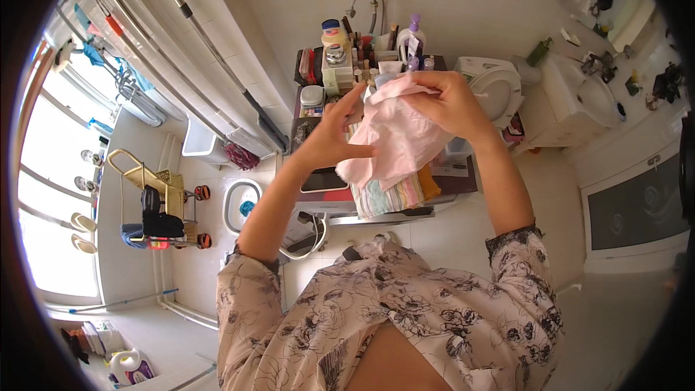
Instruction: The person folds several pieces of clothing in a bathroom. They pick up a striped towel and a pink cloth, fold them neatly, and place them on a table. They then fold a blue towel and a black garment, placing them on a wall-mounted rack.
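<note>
Head view | right hand (455, 104): fingers clamped on pink cloth (399, 139) | left hand (329, 136): fingers apart, thumb across it

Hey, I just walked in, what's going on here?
A person is holding up a pale pink cloth in a bathroom. The right hand pinches its top edge; the left hand is at its left side, thumb and fingers spread apart. Just below lies a folded striped cloth, with a mustard-yellow cloth beside it. Behind stand cosmetics, including a purple-topped bottle.
</note>
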The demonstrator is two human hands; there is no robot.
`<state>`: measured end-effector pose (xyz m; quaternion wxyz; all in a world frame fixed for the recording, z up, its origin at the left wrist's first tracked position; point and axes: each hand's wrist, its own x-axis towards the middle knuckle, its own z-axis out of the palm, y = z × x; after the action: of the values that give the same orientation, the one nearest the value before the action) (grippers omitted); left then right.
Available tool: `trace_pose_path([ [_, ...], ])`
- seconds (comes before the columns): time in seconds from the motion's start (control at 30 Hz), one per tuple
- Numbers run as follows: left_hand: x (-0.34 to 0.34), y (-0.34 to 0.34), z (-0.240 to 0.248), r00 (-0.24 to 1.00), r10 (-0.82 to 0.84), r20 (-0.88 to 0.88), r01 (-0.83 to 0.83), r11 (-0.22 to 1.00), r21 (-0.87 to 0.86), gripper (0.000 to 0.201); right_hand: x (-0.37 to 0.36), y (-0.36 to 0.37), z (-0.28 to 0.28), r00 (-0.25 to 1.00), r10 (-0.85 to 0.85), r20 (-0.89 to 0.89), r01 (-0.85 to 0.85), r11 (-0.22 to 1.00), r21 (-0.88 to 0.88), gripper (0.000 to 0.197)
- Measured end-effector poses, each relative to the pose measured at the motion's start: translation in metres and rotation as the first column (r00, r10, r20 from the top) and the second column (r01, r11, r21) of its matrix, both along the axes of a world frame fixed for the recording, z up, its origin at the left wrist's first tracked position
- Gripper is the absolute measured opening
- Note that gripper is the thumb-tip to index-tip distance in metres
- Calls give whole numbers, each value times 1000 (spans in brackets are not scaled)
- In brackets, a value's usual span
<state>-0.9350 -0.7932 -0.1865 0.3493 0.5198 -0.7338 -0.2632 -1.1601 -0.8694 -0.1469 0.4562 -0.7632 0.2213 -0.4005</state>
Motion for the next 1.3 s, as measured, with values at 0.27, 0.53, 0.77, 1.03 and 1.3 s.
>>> trace_pose_path([
  [0.27,-17,-11,2,614,6,-790,401,859,318,34,-32,-36,6,931,-355,86,364,922,-133,42],
  [0.53,25,-4,-3,515,240,-823,301,848,436,30,-15,107,-196,872,160,462,-483,135,865,100],
  [0.77,35,27,35,609,354,-710,136,836,532,37,7,115,-210,941,-329,77,73,420,904,51],
  [1.03,42,41,65,677,303,-670,90,870,484,40,51,105,-183,870,-2,493,-455,380,805,70],
  [1.3,102,41,15,822,532,-203,-333,739,586,49,-23,27,-153,891,-302,-340,393,886,245,51],
])
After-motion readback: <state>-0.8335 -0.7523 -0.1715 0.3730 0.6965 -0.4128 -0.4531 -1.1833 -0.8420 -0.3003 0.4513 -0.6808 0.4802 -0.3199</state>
